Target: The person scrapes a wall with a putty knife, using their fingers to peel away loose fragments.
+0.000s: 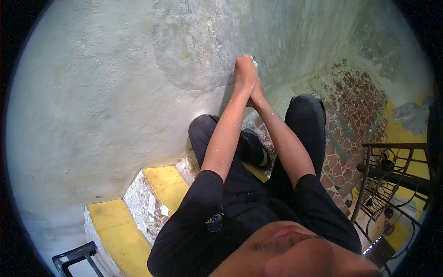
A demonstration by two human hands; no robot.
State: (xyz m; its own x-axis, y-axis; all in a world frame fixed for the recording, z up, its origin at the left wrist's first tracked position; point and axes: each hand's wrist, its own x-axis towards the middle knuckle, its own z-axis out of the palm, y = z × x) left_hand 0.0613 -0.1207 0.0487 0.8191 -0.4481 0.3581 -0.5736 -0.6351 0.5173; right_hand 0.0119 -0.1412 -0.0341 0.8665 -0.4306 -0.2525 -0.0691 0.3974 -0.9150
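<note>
My left hand (245, 70) is closed in a fist against the scraped wall (198, 51), fingers wrapped round something mostly hidden. A small whitish bit with a dark tip (254, 60) pokes out beside its knuckles; I cannot tell what tool or piece it belongs to. Just below, my right hand (257, 93) is also closed, pressed up against the left hand and wrist, its fingers largely out of sight. Around the hands the wall is rough and grey, with a curved edge of thicker paint at lower left. White flecks dot both forearms.
Yellow-topped steps (113, 233) with chipped white risers run along the wall at lower left. A dark tubular frame (76, 254) stands at the bottom left. On the right are a brown stone-patterned floor (355, 92) scattered with white flakes and a dark metal railing (394, 145).
</note>
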